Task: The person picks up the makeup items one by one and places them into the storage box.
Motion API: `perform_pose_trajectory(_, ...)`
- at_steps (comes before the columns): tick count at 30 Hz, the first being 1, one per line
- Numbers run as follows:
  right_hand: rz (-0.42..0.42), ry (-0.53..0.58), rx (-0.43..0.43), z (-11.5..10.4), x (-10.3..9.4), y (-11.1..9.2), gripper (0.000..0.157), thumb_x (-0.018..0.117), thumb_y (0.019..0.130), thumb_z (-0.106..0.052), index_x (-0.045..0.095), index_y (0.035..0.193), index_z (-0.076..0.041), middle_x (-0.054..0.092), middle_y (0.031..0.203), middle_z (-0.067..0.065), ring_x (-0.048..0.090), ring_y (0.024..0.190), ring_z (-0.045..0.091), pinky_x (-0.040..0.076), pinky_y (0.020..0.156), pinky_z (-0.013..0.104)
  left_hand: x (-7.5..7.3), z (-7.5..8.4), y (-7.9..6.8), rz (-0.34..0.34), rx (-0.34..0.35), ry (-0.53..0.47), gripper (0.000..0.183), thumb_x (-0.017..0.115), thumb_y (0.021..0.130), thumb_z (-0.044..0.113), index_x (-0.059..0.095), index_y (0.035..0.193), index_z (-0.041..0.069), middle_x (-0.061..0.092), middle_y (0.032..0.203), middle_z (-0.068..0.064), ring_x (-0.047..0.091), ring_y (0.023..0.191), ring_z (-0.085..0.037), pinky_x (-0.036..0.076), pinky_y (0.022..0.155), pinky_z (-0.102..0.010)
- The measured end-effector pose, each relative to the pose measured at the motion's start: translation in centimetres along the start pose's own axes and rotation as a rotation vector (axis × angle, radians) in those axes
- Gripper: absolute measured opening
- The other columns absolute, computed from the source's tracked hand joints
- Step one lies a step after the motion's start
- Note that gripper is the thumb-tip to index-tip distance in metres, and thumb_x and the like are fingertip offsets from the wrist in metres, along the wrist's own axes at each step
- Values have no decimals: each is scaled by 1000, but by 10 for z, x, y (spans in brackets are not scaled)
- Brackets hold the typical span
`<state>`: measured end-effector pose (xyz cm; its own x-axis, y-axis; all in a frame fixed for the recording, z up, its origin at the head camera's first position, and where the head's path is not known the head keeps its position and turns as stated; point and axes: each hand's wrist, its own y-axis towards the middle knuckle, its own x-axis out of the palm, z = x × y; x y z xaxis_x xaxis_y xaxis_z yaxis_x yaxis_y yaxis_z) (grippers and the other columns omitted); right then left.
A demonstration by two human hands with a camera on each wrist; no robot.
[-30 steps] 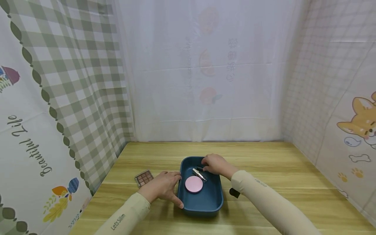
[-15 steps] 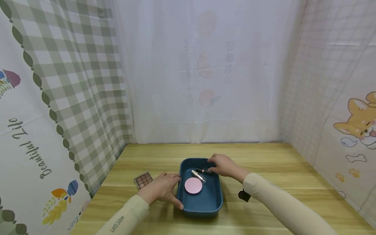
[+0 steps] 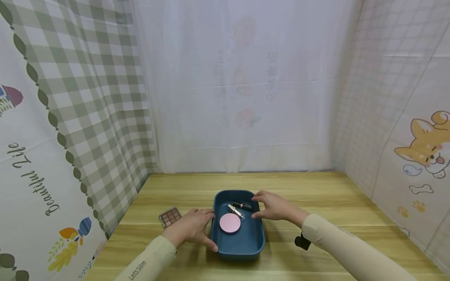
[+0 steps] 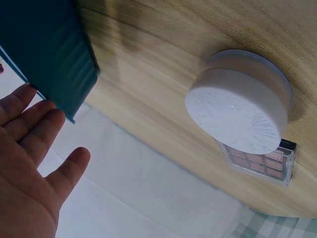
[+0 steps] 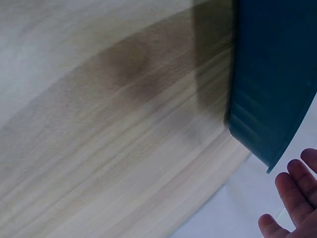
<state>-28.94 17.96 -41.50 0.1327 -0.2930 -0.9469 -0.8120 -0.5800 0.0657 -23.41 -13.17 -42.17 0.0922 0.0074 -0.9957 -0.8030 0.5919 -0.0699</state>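
A dark blue rectangular box (image 3: pixel 240 256) stands on the wooden table. Inside it lie a round pink compact (image 3: pixel 230 223), a silver and clear lipstick tube (image 3: pixel 235 211) and a black makeup tube with a pink band (image 3: pixel 242 205). My left hand (image 3: pixel 195 227) rests its fingers along the box's left rim, thumb near the front corner. On the opposite side, my right hand (image 3: pixel 274 207) is at the right rim, thumb and fingers spread, holding nothing. In the right wrist view its fingers (image 5: pixel 293 191) are extended beside the box wall.
An eyeshadow palette (image 3: pixel 170 216) lies left of the box. The left wrist view also shows a white round jar (image 4: pixel 237 109) near it, hidden in the head view. A black object (image 3: pixel 302 242) shows under the right wrist. Curtains (image 3: pixel 239 97) enclose the table's back and sides.
My right hand has let go of the black makeup tube, which lies in the box, and drawn back to the right rim. The left hand stays at the left rim.
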Motion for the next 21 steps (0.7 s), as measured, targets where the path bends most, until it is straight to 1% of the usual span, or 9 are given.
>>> perform_pose_trajectory(6, -41, 37, 42, 0, 2, -7, 82, 83, 76, -50, 58, 136, 0, 53, 136, 18, 54, 121, 36, 46, 100, 55, 2, -1, -1, 5, 4, -2, 108, 73, 64, 79, 53, 140, 3, 46, 150, -10, 47, 134, -25, 37, 109, -51)
perform_pose_trajectory(11, -57, 48, 10, 2, 3, -13, 89, 84, 74, -51, 54, 138, 4, 51, 138, 19, 52, 124, 38, 45, 101, 56, 5, -4, -4, 26, 12, -15, 111, 71, 64, 81, 51, 142, 4, 46, 150, -10, 46, 135, -25, 37, 108, -52)
perform_pose_trajectory(13, -60, 47, -9, 2, 4, -14, 92, 84, 74, -51, 52, 139, 5, 49, 140, 21, 51, 125, 39, 44, 102, 56, 6, -8, -7, 33, -2, -46, 111, 70, 65, 81, 51, 143, 5, 46, 150, -11, 45, 135, -27, 36, 109, -53)
perform_pose_trajectory(18, -73, 36, -34, 4, 4, -18, 99, 84, 72, -54, 47, 143, 6, 42, 145, 23, 47, 129, 40, 42, 103, 57, 6, -27, -21, 56, -80, -159, 104, 67, 71, 79, 50, 144, 6, 48, 147, -14, 47, 133, -35, 39, 106, -56)
perform_pose_trajectory(21, -83, 41, -38, 6, 5, -18, 101, 85, 72, -53, 46, 143, 7, 40, 147, 24, 46, 130, 40, 41, 103, 57, 5, -42, -29, 99, -110, -204, 96, 68, 77, 72, 52, 142, 3, 51, 144, -17, 50, 128, -39, 41, 103, -57)
